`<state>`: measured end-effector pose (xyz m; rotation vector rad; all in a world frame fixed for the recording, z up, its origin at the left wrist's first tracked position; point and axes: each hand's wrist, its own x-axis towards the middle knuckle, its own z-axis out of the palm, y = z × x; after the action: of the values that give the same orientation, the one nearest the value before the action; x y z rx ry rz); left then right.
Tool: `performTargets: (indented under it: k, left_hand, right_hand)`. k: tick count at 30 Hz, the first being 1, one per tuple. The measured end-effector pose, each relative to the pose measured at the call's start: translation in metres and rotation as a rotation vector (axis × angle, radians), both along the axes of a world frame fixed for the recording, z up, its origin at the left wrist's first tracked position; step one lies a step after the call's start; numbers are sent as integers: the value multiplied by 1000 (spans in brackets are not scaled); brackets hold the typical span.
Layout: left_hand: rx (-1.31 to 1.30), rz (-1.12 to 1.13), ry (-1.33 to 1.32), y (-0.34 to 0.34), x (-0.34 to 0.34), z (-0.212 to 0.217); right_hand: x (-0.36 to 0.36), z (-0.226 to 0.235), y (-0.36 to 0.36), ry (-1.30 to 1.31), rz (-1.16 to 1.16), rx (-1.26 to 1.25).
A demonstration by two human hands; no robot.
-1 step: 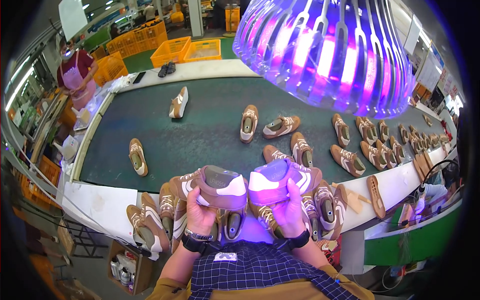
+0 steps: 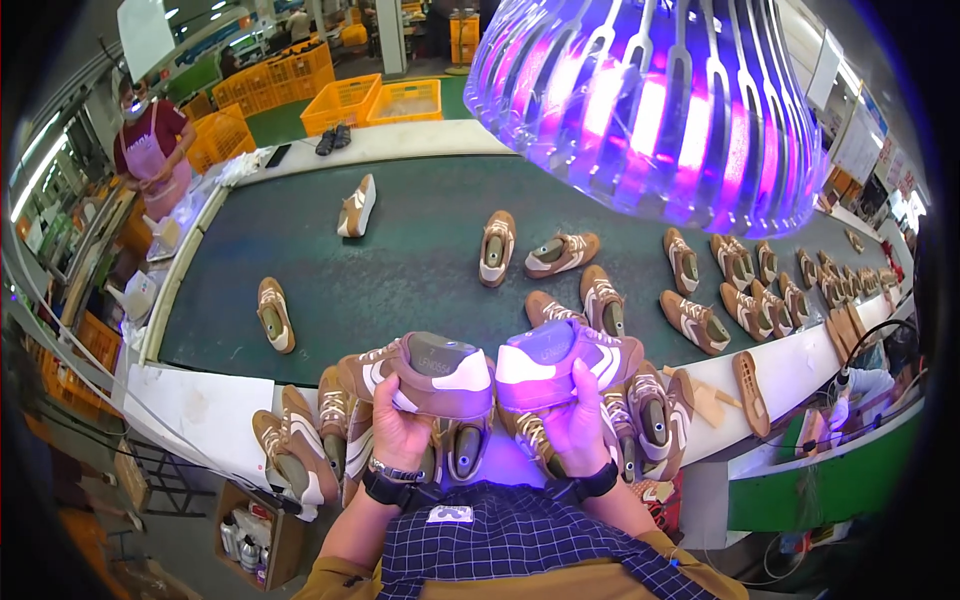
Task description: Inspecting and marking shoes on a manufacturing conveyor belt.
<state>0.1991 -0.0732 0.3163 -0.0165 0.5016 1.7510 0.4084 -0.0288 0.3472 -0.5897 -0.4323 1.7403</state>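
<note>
My left hand (image 2: 402, 432) grips a brown sneaker (image 2: 462, 378) with a white heel patch, thumb pressed on its side. In my right hand (image 2: 580, 432) is a matching sneaker (image 2: 522, 366), bathed in violet light. Both are raised side by side, heels toward me, almost touching. A dark shoe last (image 2: 440, 350) fills the left one; the other also has a last (image 2: 552, 342) inside. Below and around my hands stand several more such sneakers (image 2: 300, 445) along the near edge, partly hidden by my hands and the held pair.
A ribbed lamp (image 2: 650, 120) glowing violet hangs close at the upper right. Beyond my hands runs a dark green conveyor belt (image 2: 400, 270) carrying several sneakers, crowded toward the right. A loose sole (image 2: 752, 392) lies on the white ledge. At the far left stands a co-worker (image 2: 155, 150).
</note>
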Motion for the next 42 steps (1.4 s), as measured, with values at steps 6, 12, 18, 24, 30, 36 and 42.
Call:
performTargets:
  k: [6,12,18,24,30,36,42]
  left_hand:
    - [-18,50,41,1,-1,-5]
    - [-71,72,39,0,1,-1]
    - [-89,87,51,0,1,-4]
    - [-82,82,61,1,4,0]
    - [-86,72,61,2,3,-2]
    - [-87,78,56,4,3,-1]
    - [-69,72,56,1,5,3]
  right_hand:
    - [1,-3,0,-50,15,-14]
    - [-5,0,-1,-47,-41,-35]
    - [-8,4,-3,-39,-29,-46]
    - [-6,1,-4,-38,-24,-34]
    - [-6,-5,-3,-37,1,-41]
    - [-9,1,0,-33,-15,-52]
    - [-5,-6,0,-67,-13,-51]
